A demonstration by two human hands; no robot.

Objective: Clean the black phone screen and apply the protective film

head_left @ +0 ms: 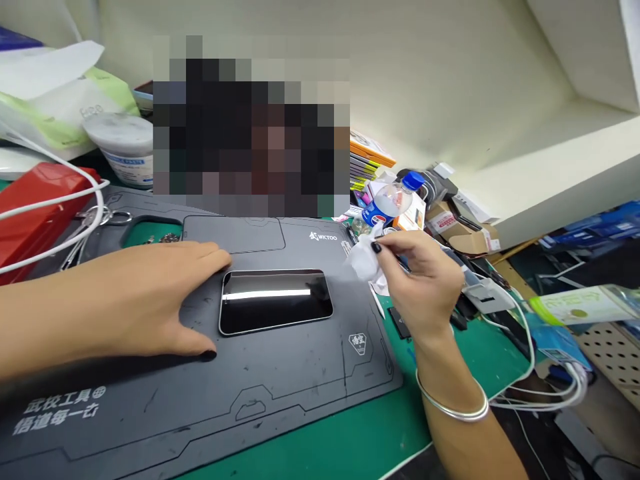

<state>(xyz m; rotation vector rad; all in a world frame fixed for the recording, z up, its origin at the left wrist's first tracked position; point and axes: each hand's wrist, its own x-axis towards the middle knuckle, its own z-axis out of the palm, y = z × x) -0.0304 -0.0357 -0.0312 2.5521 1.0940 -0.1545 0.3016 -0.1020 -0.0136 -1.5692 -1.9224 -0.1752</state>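
Phone (276, 304) lies between the two hands (155, 297) (426, 277), nearer the left.

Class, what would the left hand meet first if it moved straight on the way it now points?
The left hand would probably meet the phone lying just ahead on the mat, though the hand's height is unclear.

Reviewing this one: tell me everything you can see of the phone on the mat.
The phone is a slim slab with rounded corners, a glossy black, glass-like face and a thin silvery, metal-looking rim. A bright band of reflected light crosses the face; no lit display shows. It lies flat, face up, on the dark grey mat, long sides running roughly left to right. The left hand spreads around its left end; whether the fingertips touch it is unclear.
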